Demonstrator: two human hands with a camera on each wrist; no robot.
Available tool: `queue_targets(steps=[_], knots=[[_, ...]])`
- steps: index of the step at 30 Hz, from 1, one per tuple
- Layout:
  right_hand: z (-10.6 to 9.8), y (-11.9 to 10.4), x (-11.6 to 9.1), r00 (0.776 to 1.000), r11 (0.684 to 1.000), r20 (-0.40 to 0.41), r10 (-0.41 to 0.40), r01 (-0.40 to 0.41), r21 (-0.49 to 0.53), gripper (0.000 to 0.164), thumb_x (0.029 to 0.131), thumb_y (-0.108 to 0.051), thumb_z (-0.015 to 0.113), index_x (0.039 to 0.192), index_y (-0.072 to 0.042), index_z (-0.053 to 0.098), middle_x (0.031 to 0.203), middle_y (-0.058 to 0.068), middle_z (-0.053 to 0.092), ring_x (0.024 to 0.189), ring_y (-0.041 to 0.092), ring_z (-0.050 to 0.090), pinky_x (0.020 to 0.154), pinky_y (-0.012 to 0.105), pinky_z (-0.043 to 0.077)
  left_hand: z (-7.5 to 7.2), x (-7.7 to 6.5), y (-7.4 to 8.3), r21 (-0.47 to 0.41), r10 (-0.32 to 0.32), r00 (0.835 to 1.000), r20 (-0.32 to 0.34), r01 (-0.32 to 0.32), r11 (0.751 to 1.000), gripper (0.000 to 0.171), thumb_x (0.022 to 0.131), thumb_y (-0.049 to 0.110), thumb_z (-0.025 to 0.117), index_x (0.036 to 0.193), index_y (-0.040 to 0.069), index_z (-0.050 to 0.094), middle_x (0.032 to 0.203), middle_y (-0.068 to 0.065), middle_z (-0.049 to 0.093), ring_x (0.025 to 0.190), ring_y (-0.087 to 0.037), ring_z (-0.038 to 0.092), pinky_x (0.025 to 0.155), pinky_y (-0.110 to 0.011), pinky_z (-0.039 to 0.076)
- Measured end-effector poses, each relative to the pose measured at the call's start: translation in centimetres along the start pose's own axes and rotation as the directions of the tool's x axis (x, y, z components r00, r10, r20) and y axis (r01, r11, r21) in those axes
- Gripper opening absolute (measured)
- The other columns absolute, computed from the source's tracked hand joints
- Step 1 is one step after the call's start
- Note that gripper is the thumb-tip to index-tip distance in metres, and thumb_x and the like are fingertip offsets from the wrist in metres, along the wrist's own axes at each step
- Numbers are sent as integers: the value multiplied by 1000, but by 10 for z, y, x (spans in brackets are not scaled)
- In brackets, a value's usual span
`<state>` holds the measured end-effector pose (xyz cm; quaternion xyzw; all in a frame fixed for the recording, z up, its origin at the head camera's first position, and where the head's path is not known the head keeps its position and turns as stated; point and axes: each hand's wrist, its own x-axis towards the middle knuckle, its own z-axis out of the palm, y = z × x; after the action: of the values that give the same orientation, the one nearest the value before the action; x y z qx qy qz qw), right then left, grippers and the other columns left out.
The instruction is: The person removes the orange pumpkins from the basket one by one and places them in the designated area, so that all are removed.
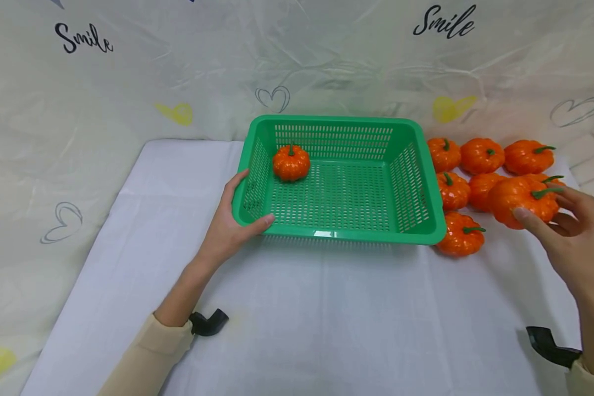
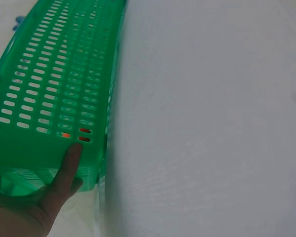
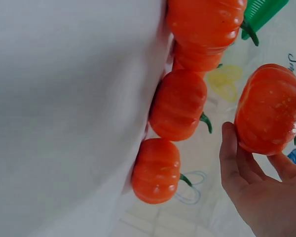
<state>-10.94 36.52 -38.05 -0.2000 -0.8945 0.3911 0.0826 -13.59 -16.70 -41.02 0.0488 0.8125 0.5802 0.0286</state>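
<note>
A green plastic basket (image 1: 336, 235) with slotted walls sits on the table, one small orange pumpkin (image 1: 291, 163) inside near its left end. My left hand (image 1: 229, 224) holds the basket's near left corner, thumb at the front rim and fingers along the left side. In the left wrist view, a digit lies against the basket's slotted wall (image 2: 39, 89). My right hand (image 1: 571, 220) grips another orange pumpkin (image 1: 520, 201) with a green stem, raised over the group at the right. The right wrist view shows this held pumpkin (image 3: 269, 111) apart from the others.
Several more glossy pumpkins (image 1: 482, 155) stand close together just right of the basket, the nearest pumpkin (image 1: 459, 235) beside its front right corner. A white cloth (image 1: 326, 313) covers the table. Behind it hangs a pale printed sheet (image 1: 326, 49).
</note>
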Motion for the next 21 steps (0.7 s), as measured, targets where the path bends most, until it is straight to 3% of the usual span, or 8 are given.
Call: queue_targets(steps=[7,10,12,14,18,21], knots=[[-4,16,0,999,993,28,45,-42,-106,74,101,-45,63,164,-39,25,174,7,23,107,-14,35,94,-5,36,1,0,-1,-11,-6,1000,5,6,1000,94,88,40,81,161,45,22,171,9,20,154,-22,28,124,-58,35],[-5,22,0,998,990,31,51,-47,-132,75,102,-44,62,166,-36,23,174,14,23,121,3,46,106,3,36,1,1,-1,-11,-5,1000,6,5,1000,94,88,40,81,161,45,22,172,9,20,154,-22,28,123,-58,35],[-5,25,1,996,987,42,73,-66,-147,77,102,-45,61,166,-35,20,174,17,22,132,21,46,114,12,35,1,1,-1,-10,-4,1000,6,4,1000,94,88,40,81,161,45,22,172,8,20,154,-22,28,123,-58,35],[-5,26,1,994,983,56,92,-82,-162,80,102,-46,60,168,-30,17,173,20,20,138,40,37,123,28,34,0,1,-1,-10,-3,1000,6,3,1000,94,88,40,81,161,45,22,171,8,20,153,-22,28,123,-58,36],[-3,25,1,990,975,88,113,-94,-201,84,103,-49,57,168,-16,17,172,26,19,140,52,33,125,55,31,0,1,0,-13,0,1000,4,0,1000,94,88,40,81,161,45,22,171,9,21,153,-22,29,123,-58,35],[-3,24,0,989,971,115,90,-61,-232,84,104,-47,57,166,-5,19,168,33,21,139,57,33,122,64,30,1,1,-1,-14,0,1000,5,0,1000,94,88,40,81,161,45,22,171,8,20,153,-22,29,124,-58,34]])
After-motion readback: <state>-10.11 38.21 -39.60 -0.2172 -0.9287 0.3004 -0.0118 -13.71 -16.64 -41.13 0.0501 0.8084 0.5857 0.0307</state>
